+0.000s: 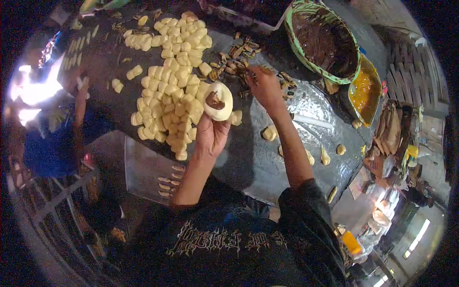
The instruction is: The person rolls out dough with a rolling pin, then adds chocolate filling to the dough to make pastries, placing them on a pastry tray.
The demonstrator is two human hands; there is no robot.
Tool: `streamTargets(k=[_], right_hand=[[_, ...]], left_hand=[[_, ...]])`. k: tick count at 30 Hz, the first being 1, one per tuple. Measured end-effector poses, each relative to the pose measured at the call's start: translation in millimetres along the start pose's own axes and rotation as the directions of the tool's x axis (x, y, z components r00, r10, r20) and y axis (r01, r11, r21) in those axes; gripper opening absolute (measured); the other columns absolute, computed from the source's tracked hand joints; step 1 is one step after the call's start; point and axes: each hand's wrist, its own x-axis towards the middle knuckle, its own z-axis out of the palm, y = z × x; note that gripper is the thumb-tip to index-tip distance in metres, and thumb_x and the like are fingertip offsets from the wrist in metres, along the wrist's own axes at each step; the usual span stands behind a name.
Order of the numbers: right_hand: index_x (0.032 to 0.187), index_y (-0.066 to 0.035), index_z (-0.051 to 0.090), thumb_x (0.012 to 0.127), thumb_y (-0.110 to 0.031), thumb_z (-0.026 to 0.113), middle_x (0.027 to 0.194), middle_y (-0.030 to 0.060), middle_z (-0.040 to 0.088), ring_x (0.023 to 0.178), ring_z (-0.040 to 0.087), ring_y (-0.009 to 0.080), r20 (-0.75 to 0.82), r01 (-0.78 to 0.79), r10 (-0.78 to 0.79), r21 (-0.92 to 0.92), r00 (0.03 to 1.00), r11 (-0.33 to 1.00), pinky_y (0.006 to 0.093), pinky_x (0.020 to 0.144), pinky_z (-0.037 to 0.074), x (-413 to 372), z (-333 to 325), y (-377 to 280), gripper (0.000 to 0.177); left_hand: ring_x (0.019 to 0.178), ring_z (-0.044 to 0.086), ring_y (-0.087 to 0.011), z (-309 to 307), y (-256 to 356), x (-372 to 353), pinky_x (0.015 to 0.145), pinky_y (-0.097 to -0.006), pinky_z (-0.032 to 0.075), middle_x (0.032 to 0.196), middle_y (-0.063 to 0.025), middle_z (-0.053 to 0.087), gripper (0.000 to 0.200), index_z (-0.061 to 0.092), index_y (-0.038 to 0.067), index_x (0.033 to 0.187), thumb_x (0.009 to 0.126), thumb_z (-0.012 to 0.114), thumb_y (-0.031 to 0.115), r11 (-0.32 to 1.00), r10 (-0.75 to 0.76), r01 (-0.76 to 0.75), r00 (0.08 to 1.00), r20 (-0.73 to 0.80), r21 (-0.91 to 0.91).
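Note:
My left hand [213,135] holds up a flattened round of dough [225,111], its fingers under and around it. A smear of brown, chocolate-like paste [214,100] lies in the middle of that dough. My right hand [266,87] is over a loose heap of small brown-yellow slices [235,61], its fingers bent together at the edge; what they pinch is hidden. Left of my left hand, a large cluster of pale yellow dough pieces [169,79] covers the table.
A green-rimmed basin [355,52] of brown paste stands at the back right, beside a container [377,103] of orange-yellow filling. A white rolling pin [311,121] and dough balls [341,149] lie right. A tray [143,165] holds shaped pieces. Another person's hand [82,85] is at left.

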Motion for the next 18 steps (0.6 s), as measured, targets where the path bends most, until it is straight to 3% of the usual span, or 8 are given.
streamTargets(k=[3, 4, 5, 8, 9, 12, 15, 18], right_hand=[[0.113, -0.004, 0.067, 0.094, -0.017, 0.065, 0.101, 0.0221, 0.071, 0.086, 0.067, 0.0441, 0.095, -0.017, 0.024, -0.067, 0.995, 0.998, 0.051, 0.074, 0.055, 5.4, 14.0, 8.8, 0.023], [0.112, -0.004, 0.067, 0.094, -0.016, 0.065, 0.101, 0.0215, 0.071, 0.087, 0.067, 0.0441, 0.11, -0.029, 0.036, -0.067, 0.993, 0.997, 0.0513, 0.074, 0.055, 4.7, 15.3, 9.3, 0.022], [0.111, -0.004, 0.069, 0.093, -0.016, 0.068, 0.101, 0.0204, 0.072, 0.085, 0.07, 0.0396, 0.134, -0.072, 0.087, -0.107, 0.987, 0.992, 0.0467, 0.074, 0.057, 3.1, 12.9, 7.2, 0.022], [0.109, -0.003, 0.072, 0.092, -0.014, 0.071, 0.099, 0.02, 0.073, 0.083, 0.072, 0.0299, 0.115, -0.226, 0.207, 0.184, 0.972, 0.957, 0.0398, 0.072, 0.057, -1.2, -18.0, -15.8, 0.021], [0.109, -0.001, 0.073, 0.09, -0.014, 0.075, 0.098, 0.0171, 0.075, 0.081, 0.071, 0.0201, 0.069, -0.226, 0.216, 0.219, 0.974, 0.949, 0.0321, 0.072, 0.055, -5.1, -38.3, -29.0, 0.022], [0.107, -0.006, 0.075, 0.085, -0.009, 0.077, 0.093, 0.0131, 0.075, 0.081, 0.071, 0.0305, -0.006, -0.253, 0.288, 0.464, 0.957, 0.849, 0.0387, 0.075, 0.055, -17.5, -116.4, -101.3, 0.022], [0.102, -0.008, 0.076, 0.08, -0.004, 0.079, 0.095, 0.008, 0.076, 0.086, 0.069, 0.0262, -0.232, 0.091, 0.004, 0.397, 0.973, 0.913, 0.0358, 0.079, 0.054, -37.0, -174.0, -139.8, 0.022], [0.101, -0.009, 0.077, 0.076, -0.002, 0.08, 0.098, 0.0058, 0.076, 0.091, 0.069, 0.0251, -0.285, 0.223, -0.139, 0.288, 0.948, 0.931, 0.0365, 0.084, 0.053, -57.2, -210.4, -151.9, 0.026]], left_hand=[[0.116, 0.066, -0.0284, 9.3, -1.0, 1.5, 0.091, -0.0453, 0.063, 0.135, -0.0135, 0.061, 0.038, 0.049, 0.004, 0.14, 0.106, 0.05, 0.021, 1.0, -0.006, 0.009, 0.996, -0.089, 0.03], [0.116, 0.067, -0.0284, 12.3, -1.4, 3.2, 0.092, -0.0453, 0.063, 0.135, -0.0136, 0.061, 0.039, 0.049, 0.004, 0.14, 0.106, 0.052, 0.022, 1.0, -0.024, 0.025, 0.998, -0.056, 0.016], [0.116, 0.067, -0.0285, 14.8, -1.0, 4.4, 0.092, -0.0452, 0.063, 0.135, -0.0136, 0.061, 0.04, 0.049, 0.005, 0.14, 0.105, 0.053, 0.023, 0.999, -0.04, 0.04, 0.999, -0.025, 0.004], [0.114, 0.067, -0.0283, 15.3, -2.2, 3.0, 0.09, -0.0446, 0.063, 0.136, -0.0135, 0.061, 0.043, 0.049, 0.005, 0.141, 0.104, 0.056, 0.025, 0.999, -0.051, 0.051, 0.999, 0.019, 0.007], [0.114, 0.067, -0.0284, 19.1, -4.4, 2.8, 0.09, -0.0447, 0.063, 0.135, -0.0135, 0.061, 0.043, 0.048, 0.005, 0.141, 0.104, 0.056, 0.025, 0.999, -0.049, 0.049, 0.998, 0.026, 0.001], [0.12, 0.064, -0.0279, 26.9, -15.7, 2.5, 0.095, -0.0449, 0.06, 0.138, -0.0136, 0.059, 0.045, 0.047, 0.005, 0.143, 0.103, 0.056, 0.024, 0.998, -0.042, 0.04, 0.996, 0.075, 0.039], [0.125, 0.06, -0.027, 36.0, -40.3, -0.9, 0.102, -0.0422, 0.056, 0.14, -0.0132, 0.056, 0.048, 0.045, 0.005, 0.144, 0.103, 0.057, 0.028, 0.995, -0.034, 0.022, 0.992, 0.125, 0.096], [0.128, 0.056, -0.0256, 60.7, -75.7, -15.7, 0.109, -0.0393, 0.048, 0.142, -0.0112, 0.054, 0.055, 0.044, 0.005, 0.145, 0.101, 0.058, 0.036, 0.984, -0.047, 0.008, 0.976, 0.212, 0.179]])
